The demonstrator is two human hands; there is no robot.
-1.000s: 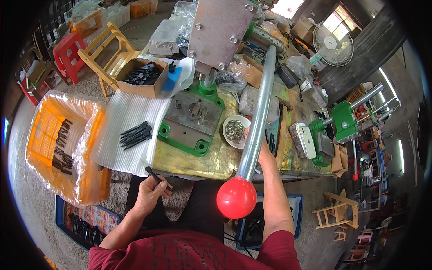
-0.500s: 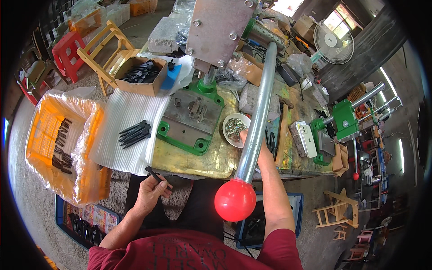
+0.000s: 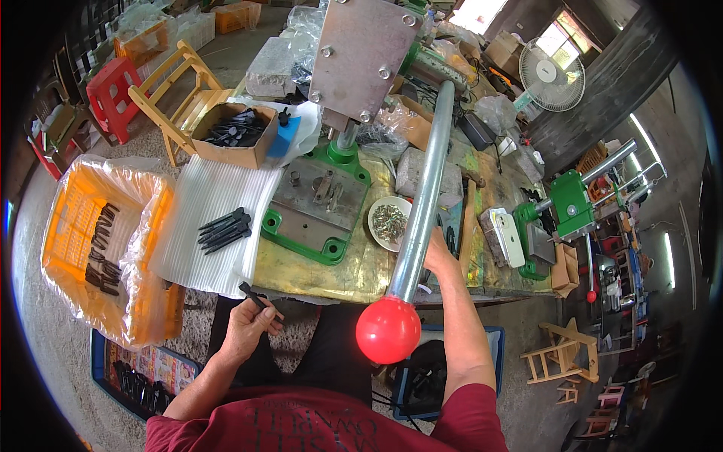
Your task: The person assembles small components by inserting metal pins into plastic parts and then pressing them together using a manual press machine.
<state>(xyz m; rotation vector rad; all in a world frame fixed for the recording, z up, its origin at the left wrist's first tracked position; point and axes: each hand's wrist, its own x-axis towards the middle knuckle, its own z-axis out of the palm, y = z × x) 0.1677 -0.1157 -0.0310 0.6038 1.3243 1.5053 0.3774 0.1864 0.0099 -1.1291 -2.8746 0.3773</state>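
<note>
A cluttered workshop: daylight is coming through a window (image 3: pixel 570 35) at upper right. A white fan (image 3: pixel 552 75) is standing nearby. Yellow wooden chair (image 3: pixel 175 105) and red stool (image 3: pixel 113 88) are sitting on the concrete floor (image 3: pixel 45 354).

Off beyond the left hand (image 3: pixel 245 331) an orange crate (image 3: pixel 75 233) lined with clear plastic holds dark pieces. Farther out stand a yellow wooden chair (image 3: pixel 169 105) and a red stool (image 3: pixel 113 87). Far past the right hand (image 3: pixel 439 256), a white fan (image 3: pixel 552 74) stands by the wall.
</note>
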